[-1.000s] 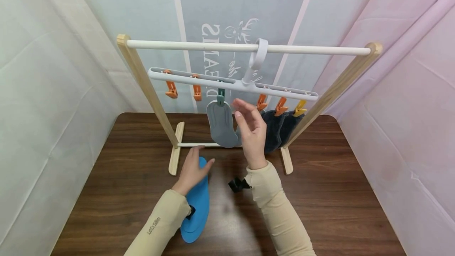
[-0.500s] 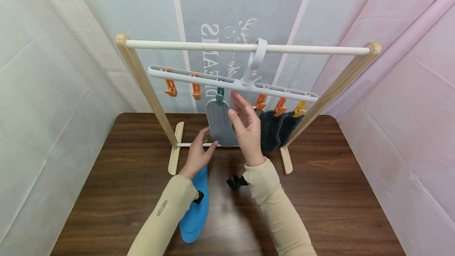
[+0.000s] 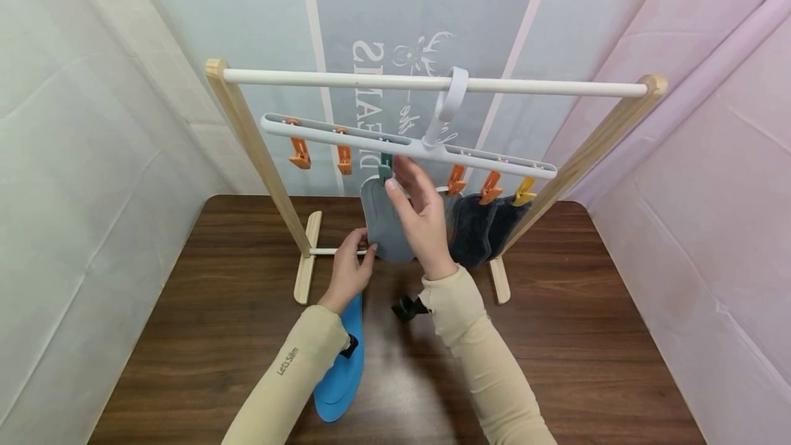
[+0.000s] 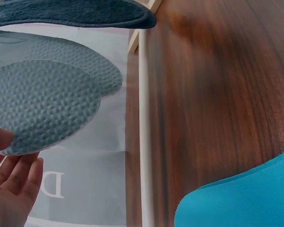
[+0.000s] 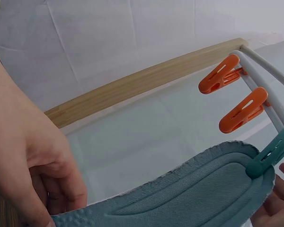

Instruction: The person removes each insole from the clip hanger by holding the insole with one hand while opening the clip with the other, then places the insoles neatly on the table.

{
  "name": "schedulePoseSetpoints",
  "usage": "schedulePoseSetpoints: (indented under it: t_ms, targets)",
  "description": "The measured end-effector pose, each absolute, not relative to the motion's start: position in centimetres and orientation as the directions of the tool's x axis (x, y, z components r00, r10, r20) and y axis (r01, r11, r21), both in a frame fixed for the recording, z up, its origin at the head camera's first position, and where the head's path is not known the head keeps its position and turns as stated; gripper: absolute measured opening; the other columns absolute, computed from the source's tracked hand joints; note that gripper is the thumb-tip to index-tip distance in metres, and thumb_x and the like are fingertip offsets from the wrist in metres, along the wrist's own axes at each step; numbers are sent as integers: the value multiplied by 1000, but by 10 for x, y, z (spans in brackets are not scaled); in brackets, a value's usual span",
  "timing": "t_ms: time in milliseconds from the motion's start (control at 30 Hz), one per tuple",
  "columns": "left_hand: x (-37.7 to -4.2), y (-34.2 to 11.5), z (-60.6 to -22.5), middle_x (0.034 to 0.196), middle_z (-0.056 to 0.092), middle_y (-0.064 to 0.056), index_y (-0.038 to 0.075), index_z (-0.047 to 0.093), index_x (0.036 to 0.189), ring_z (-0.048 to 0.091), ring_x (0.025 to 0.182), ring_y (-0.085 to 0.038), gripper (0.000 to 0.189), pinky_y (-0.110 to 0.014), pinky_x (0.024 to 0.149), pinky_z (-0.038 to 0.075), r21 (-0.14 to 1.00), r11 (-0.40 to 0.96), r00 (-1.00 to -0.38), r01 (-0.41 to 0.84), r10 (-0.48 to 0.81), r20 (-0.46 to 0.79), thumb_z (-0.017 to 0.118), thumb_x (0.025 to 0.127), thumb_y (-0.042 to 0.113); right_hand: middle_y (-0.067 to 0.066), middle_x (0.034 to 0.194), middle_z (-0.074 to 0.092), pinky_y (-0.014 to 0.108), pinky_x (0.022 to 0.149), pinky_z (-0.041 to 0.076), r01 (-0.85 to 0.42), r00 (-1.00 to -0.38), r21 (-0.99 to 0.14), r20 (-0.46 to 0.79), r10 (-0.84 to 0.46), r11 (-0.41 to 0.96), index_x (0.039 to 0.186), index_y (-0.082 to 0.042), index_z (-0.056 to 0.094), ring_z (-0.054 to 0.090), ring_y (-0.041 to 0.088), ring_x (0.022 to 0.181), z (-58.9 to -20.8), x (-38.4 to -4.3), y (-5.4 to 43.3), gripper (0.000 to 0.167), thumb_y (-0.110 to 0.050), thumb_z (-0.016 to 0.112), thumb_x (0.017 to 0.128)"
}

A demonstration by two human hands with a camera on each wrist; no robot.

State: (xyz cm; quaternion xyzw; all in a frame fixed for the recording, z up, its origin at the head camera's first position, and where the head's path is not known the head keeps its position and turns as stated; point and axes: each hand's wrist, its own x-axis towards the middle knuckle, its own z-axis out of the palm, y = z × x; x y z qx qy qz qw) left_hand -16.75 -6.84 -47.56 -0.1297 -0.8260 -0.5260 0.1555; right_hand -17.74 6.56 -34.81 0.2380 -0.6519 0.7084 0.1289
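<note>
A grey insole (image 3: pixel 384 225) hangs by its top end from a green clip (image 3: pixel 385 172) on the white hanger (image 3: pixel 346 137). My left hand (image 3: pixel 347 277) pinches the insole's lower edge; in the left wrist view the thumb lies at the rim of the dimpled side, with the fingers underneath. My right hand (image 3: pixel 426 225) is beside the green clip, thumb in front and fingers loosely bent. In the right wrist view, fingertips (image 5: pixel 277 201) sit behind the insole next to the clip (image 5: pixel 270 153), which still bites the insole. Whether they press the clip is unclear.
A blue insole (image 3: pixel 342 380) lies on the wooden table under my left forearm. Orange clips (image 3: pixel 299 153) hang at the left; dark insoles (image 3: pixel 474 229) hang on the right. The hanger hooks over a white rod (image 3: pixel 309 78) on a wooden-legged rack.
My left hand has risen from above the blue insole to the grey insole's lower edge and taken hold of it. My right hand has moved left and slightly up to the green clip.
</note>
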Motion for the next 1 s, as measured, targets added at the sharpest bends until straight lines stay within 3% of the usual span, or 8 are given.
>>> schedulePoseSetpoints:
  t_ms: [233,467,733,1000]
  targets:
    - [-161,-66,-475,100,59,-17,-2,57,115,61,91,-28,20,-30,80,53,808,406,-901,427,108,421,53,96,-1,22,147,38,33,110,37,-463,-868,-874,481,-121,-149,143,4,37,40,30,136,-348,-181,61,48,-5,50,98]
    - [-159,-66,-474,95,62,-15,-1,58,112,61,84,-24,17,-33,71,51,803,435,-908,408,101,407,53,96,-1,27,135,51,35,104,44,-519,-837,-839,538,-105,-162,135,4,48,49,34,127,-348,-186,59,38,-3,51,98]
    - [-156,-67,-476,89,61,-12,0,57,113,53,71,-17,16,-29,60,45,810,438,-918,389,115,379,51,97,1,22,130,58,35,99,47,-539,-825,-828,556,-104,-153,131,2,53,56,24,121,-347,-190,61,35,-8,54,97]
    - [-152,-69,-478,87,59,-11,1,56,112,49,66,-16,15,-28,56,42,791,455,-909,409,124,399,51,98,1,21,124,62,42,100,48,-518,-828,-820,552,-99,-242,128,1,57,61,35,113,-347,-192,61,38,-16,62,94]
